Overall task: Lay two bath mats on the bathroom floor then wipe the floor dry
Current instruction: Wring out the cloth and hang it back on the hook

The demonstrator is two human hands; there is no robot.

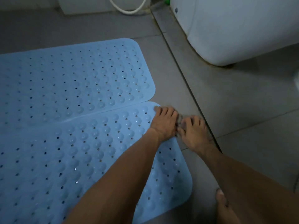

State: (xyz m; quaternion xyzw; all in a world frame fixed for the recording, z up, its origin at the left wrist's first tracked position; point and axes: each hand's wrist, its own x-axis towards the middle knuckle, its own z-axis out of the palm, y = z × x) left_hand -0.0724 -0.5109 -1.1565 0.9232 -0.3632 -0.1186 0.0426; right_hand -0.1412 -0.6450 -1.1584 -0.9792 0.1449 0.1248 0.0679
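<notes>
Two light blue rubber bath mats with holes and bumps lie flat side by side on the grey tiled floor, the far mat (77, 78) and the near mat (68, 159). They touch along one long edge. My left hand (163, 122) presses down at the near mat's far right corner, partly over its edge. My right hand (194, 132) presses on the bare floor (169, 65) right beside it. A small greyish cloth (179, 121) shows blurred between and under both hands; most of it is hidden.
A white toilet base (234, 33) stands at the upper right, past a dark floor joint (182, 73) that runs diagonally. A white hose (127, 11) loops at the top by a white fixture. My bare foot (221, 198) is on the tiles at the lower right.
</notes>
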